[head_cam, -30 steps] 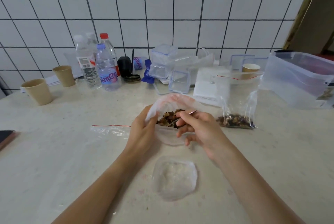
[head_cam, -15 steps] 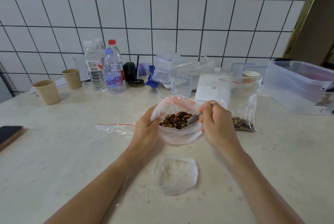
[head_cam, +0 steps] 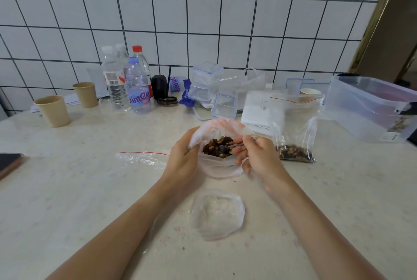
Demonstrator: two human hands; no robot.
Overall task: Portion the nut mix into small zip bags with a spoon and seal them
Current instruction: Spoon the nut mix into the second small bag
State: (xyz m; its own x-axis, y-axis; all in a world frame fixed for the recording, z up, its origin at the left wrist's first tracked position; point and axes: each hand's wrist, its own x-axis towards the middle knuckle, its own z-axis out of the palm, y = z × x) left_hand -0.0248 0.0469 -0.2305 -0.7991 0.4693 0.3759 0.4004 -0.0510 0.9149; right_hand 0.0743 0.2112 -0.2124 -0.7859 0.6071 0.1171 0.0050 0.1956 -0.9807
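Note:
A translucent bag of nut mix (head_cam: 220, 168) sits at the table's middle, its mouth held wide. My left hand (head_cam: 184, 159) grips the bag's left rim. My right hand (head_cam: 256, 155) holds a metal spoon (head_cam: 239, 143) whose bowl is down among the brown nuts (head_cam: 217, 147). To the right a small zip bag (head_cam: 294, 121) with a red seal line stands upright, a layer of nuts at its bottom. An empty zip bag (head_cam: 140, 159) lies flat to the left of my left hand.
A crumpled clear plastic piece (head_cam: 217, 214) lies between my forearms. At the back stand water bottles (head_cam: 126, 83), two paper cups (head_cam: 54, 110), clear lidded boxes (head_cam: 207, 85) and a white box (head_cam: 259, 108). A large clear tub (head_cam: 370, 108) is at right, a phone (head_cam: 9, 163) at the left edge.
My right hand turned and dipped the spoon back into the nuts. The camera view tilted up a little. My left hand kept its hold on the bag rim.

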